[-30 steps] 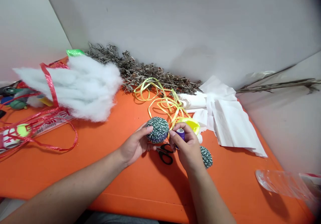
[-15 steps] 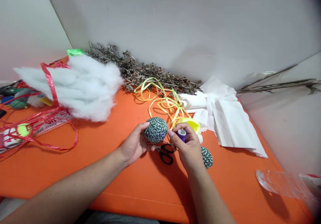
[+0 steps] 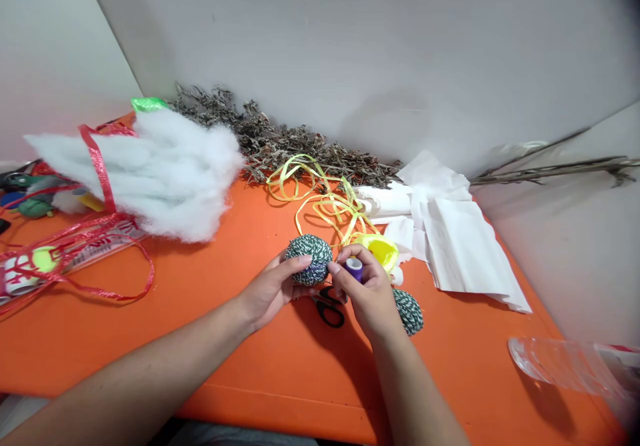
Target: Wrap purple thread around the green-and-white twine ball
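Head view: we've got the green-and-white yarn ball [image 3: 306,249] in our left hand [image 3: 267,293], thumb over it, held above the tabletop [image 3: 240,379], between front and back edges. Our right hand [image 3: 370,293] has thumb and index together at the ball's side, purple spool [image 3: 353,271] in its curled fingers. Scissors [image 3: 330,313] lie below; second yarn ball [image 3: 410,313] sits just beside our right wrist.

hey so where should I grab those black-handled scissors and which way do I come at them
By the near loop of the scissors, I'd say, coming down from the near side of the orange table. They seem to lie flat, so pinch that loop's rim: it shows clearly, while the left hand and right hand crowd the blades and far loop.
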